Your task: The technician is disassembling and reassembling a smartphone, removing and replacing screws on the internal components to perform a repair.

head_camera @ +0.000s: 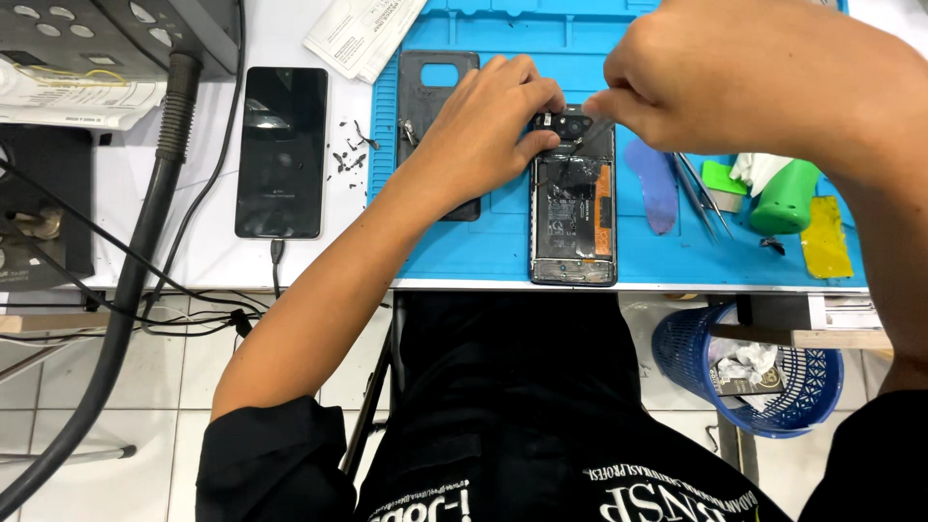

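Left hand [488,121] fingers pinch opened phone [572,198] top steady on mat [503,242]; right hand [715,72] closed on thin tool, best worked gently, shallow angle

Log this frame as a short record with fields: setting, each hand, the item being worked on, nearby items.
setting: white bench with a blue work mat, seen from above
item: opened phone, back off, insides showing, lying on the mat
left hand: fingers pinching the phone's top end at the camera area
right hand: fingertips at the same top end; any tool in it cannot be told
nearby on mat: removed back cover, tweezers, green bottle
off mat: black phone, cabled, screen dark
floor: blue basket
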